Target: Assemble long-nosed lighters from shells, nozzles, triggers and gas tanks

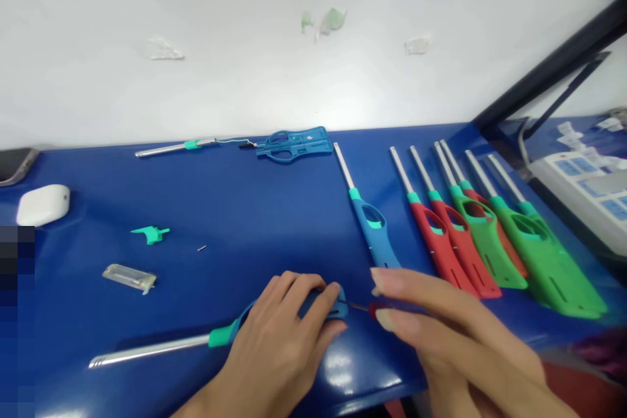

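My left hand (289,333) is wrapped over the blue handle of a gas lighter (337,304) and presses it on the blue table. The lighter's metal barrel (151,351) and green collar stick out to the left. In my right hand (455,333) is a small screwdriver (373,310) with a dark red handle, pinched between the fingers. Its thin shaft reaches the butt end of the blue handle; whether the tip sits in a screw is hidden. Nearby on the left lie a green trigger (153,234), a clear fuel tank (130,277) and a tiny metal pin (202,248).
An opened blue lighter shell (298,144) with a loose barrel (164,149) lies along the wall. A whole blue lighter (375,228) and several red (441,241) and green lighters (558,268) line the right. A white case (44,204) and a phone (17,165) are far left.
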A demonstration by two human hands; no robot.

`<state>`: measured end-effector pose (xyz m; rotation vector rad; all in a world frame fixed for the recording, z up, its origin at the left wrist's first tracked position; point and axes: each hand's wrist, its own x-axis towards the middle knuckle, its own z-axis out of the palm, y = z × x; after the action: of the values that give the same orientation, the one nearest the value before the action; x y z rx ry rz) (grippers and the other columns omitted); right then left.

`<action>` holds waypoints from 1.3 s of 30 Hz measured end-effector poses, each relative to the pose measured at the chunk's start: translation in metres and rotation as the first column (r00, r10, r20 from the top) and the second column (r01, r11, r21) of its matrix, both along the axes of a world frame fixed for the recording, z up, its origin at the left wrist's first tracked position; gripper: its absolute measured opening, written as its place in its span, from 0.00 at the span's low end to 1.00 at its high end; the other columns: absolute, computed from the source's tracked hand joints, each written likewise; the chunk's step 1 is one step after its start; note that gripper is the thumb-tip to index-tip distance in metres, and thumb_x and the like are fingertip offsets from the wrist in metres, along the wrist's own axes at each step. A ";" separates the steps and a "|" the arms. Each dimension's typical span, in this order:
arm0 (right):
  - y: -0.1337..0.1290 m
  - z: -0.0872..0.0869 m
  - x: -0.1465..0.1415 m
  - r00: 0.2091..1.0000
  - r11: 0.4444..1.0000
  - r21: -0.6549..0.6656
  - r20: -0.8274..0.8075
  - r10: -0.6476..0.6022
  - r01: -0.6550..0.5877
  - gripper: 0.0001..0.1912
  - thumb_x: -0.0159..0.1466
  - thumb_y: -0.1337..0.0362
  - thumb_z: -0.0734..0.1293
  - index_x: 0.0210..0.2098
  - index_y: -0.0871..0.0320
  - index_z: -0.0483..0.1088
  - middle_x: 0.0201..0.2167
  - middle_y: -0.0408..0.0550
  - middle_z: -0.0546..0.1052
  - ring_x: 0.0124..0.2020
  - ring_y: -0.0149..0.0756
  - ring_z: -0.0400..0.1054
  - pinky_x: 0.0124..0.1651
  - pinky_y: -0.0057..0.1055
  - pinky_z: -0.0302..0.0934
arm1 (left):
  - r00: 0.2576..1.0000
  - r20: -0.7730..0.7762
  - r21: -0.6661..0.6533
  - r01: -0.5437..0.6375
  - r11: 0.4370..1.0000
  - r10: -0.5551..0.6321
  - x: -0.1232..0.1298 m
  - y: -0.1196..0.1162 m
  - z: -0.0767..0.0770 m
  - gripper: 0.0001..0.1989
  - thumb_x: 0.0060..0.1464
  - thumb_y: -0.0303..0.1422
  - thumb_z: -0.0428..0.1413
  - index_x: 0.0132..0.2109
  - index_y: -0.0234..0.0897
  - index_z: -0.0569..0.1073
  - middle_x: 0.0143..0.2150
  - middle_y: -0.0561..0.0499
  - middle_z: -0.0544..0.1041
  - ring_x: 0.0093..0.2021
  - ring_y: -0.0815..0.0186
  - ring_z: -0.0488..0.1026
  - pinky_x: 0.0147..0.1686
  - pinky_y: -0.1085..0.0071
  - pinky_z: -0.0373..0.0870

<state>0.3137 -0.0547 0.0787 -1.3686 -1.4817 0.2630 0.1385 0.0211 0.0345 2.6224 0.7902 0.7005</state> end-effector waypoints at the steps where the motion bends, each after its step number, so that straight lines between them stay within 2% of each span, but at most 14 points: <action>1: 0.002 0.001 0.005 0.999 0.999 0.010 0.010 0.047 -0.047 0.18 0.73 0.72 0.62 0.55 0.49 0.77 0.50 0.47 0.79 0.48 0.38 0.79 0.44 0.32 0.78 | 1.000 -0.004 0.000 -0.007 1.000 0.007 -0.001 0.001 -0.001 0.15 0.75 0.33 0.45 0.57 0.33 0.73 0.46 0.41 0.81 0.42 0.52 0.79 0.38 0.49 0.82; 4: 0.016 0.008 0.018 0.970 0.981 -0.016 0.148 0.192 -0.192 0.21 0.69 0.75 0.67 0.58 0.49 0.76 0.46 0.45 0.79 0.42 0.33 0.79 0.43 0.26 0.77 | 1.000 -0.009 0.001 -0.020 1.000 0.020 -0.005 0.006 -0.004 0.14 0.75 0.32 0.46 0.57 0.34 0.73 0.46 0.42 0.80 0.42 0.52 0.78 0.39 0.48 0.81; 6: 0.029 0.014 0.025 0.944 0.968 -0.023 0.215 0.249 -0.250 0.22 0.69 0.74 0.68 0.60 0.52 0.74 0.47 0.47 0.79 0.44 0.34 0.79 0.46 0.27 0.77 | 1.000 -0.010 0.007 -0.026 1.000 0.026 -0.007 0.011 -0.005 0.14 0.74 0.32 0.46 0.57 0.34 0.73 0.47 0.41 0.79 0.42 0.52 0.77 0.38 0.47 0.81; 9: 0.052 0.023 0.030 0.857 0.906 -0.067 0.302 0.417 -0.417 0.24 0.71 0.77 0.61 0.64 0.58 0.71 0.56 0.53 0.78 0.54 0.35 0.76 0.53 0.29 0.75 | 0.999 -0.009 0.035 -0.034 0.999 0.035 -0.009 0.021 -0.007 0.12 0.73 0.32 0.48 0.56 0.34 0.72 0.46 0.42 0.79 0.41 0.51 0.76 0.39 0.47 0.81; 11: 0.065 0.029 0.030 0.794 0.864 -0.101 0.354 0.494 -0.493 0.26 0.70 0.80 0.59 0.61 0.56 0.72 0.53 0.50 0.79 0.52 0.32 0.76 0.52 0.27 0.74 | 0.999 -0.011 0.054 -0.046 0.997 0.047 -0.009 0.028 -0.007 0.11 0.72 0.31 0.49 0.55 0.35 0.73 0.45 0.43 0.79 0.41 0.51 0.77 0.38 0.47 0.81; 14: 0.080 0.042 0.026 0.755 0.885 -0.079 0.490 0.436 -0.460 0.19 0.70 0.77 0.62 0.52 0.52 0.77 0.40 0.45 0.79 0.38 0.30 0.77 0.40 0.25 0.73 | 0.996 -0.014 0.083 -0.086 0.993 0.087 -0.010 0.036 -0.009 0.11 0.71 0.30 0.49 0.55 0.35 0.73 0.45 0.43 0.79 0.41 0.51 0.77 0.38 0.47 0.81; 16: 0.086 0.052 0.023 0.706 0.910 -0.115 0.596 0.383 -0.397 0.16 0.71 0.73 0.63 0.51 0.53 0.77 0.37 0.46 0.77 0.33 0.31 0.74 0.34 0.26 0.70 | 0.992 -0.011 0.099 -0.123 0.987 0.125 -0.010 0.038 -0.011 0.11 0.71 0.29 0.50 0.55 0.34 0.73 0.46 0.42 0.79 0.42 0.49 0.78 0.39 0.45 0.81; 19: 0.092 0.066 0.024 0.601 0.909 -0.250 0.687 0.409 -0.333 0.25 0.69 0.76 0.56 0.60 0.56 0.72 0.41 0.50 0.77 0.27 0.32 0.72 0.26 0.27 0.66 | 0.986 -0.004 0.105 -0.163 0.981 0.165 -0.010 0.038 -0.015 0.12 0.69 0.30 0.54 0.56 0.34 0.73 0.48 0.42 0.80 0.43 0.48 0.78 0.40 0.44 0.81; 22: 0.094 0.074 0.030 0.539 0.891 -0.299 0.714 0.446 -0.341 0.30 0.61 0.80 0.54 0.55 0.55 0.73 0.41 0.48 0.78 0.20 0.29 0.68 0.18 0.28 0.60 | 0.984 0.004 0.096 -0.176 0.980 0.177 -0.010 0.037 -0.017 0.13 0.68 0.30 0.55 0.58 0.36 0.72 0.48 0.42 0.80 0.42 0.48 0.79 0.40 0.45 0.82; 24: 0.095 0.076 0.033 0.530 0.896 -0.283 0.729 0.433 -0.344 0.22 0.64 0.79 0.55 0.47 0.54 0.73 0.38 0.46 0.78 0.19 0.30 0.68 0.19 0.30 0.61 | 0.983 0.009 0.089 -0.181 0.979 0.181 -0.009 0.037 -0.017 0.13 0.69 0.31 0.54 0.58 0.37 0.71 0.48 0.43 0.80 0.43 0.49 0.79 0.40 0.45 0.82; 27: 0.095 0.075 0.031 0.522 0.901 -0.260 0.744 0.416 -0.348 0.13 0.73 0.71 0.57 0.44 0.53 0.72 0.35 0.44 0.79 0.27 0.34 0.75 0.26 0.32 0.66 | 0.982 0.014 0.084 -0.191 0.978 0.190 -0.010 0.037 -0.017 0.13 0.70 0.32 0.52 0.59 0.38 0.70 0.48 0.43 0.80 0.43 0.49 0.80 0.42 0.46 0.81; 30: 0.097 0.073 0.022 0.549 0.904 -0.295 0.720 0.424 -0.311 0.09 0.77 0.61 0.60 0.42 0.51 0.70 0.31 0.40 0.79 0.25 0.32 0.73 0.23 0.32 0.60 | 0.981 0.013 0.078 -0.192 0.978 0.192 -0.012 0.036 -0.015 0.15 0.71 0.31 0.49 0.61 0.39 0.69 0.49 0.43 0.80 0.44 0.50 0.80 0.44 0.47 0.80; 34: 0.105 0.070 0.013 0.540 0.906 -0.298 0.730 0.419 -0.300 0.15 0.76 0.55 0.62 0.33 0.50 0.68 0.20 0.37 0.74 0.15 0.33 0.63 0.17 0.38 0.45 | 0.984 0.017 0.055 -0.181 0.982 0.180 -0.013 0.035 -0.012 0.19 0.70 0.25 0.43 0.61 0.42 0.69 0.46 0.45 0.80 0.41 0.54 0.80 0.43 0.51 0.80; 39: 0.109 0.070 0.009 0.516 0.926 -0.204 0.782 0.350 -0.319 0.23 0.80 0.57 0.53 0.32 0.49 0.71 0.18 0.36 0.74 0.13 0.33 0.63 0.16 0.39 0.44 | 0.984 0.052 0.028 -0.174 0.984 0.172 -0.011 0.040 -0.012 0.16 0.68 0.26 0.47 0.56 0.45 0.73 0.47 0.47 0.80 0.41 0.57 0.79 0.41 0.58 0.78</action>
<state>0.3231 0.0541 0.1488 -1.2610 -2.5499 -0.1496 0.1273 0.0609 0.0222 2.5756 1.0095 0.8281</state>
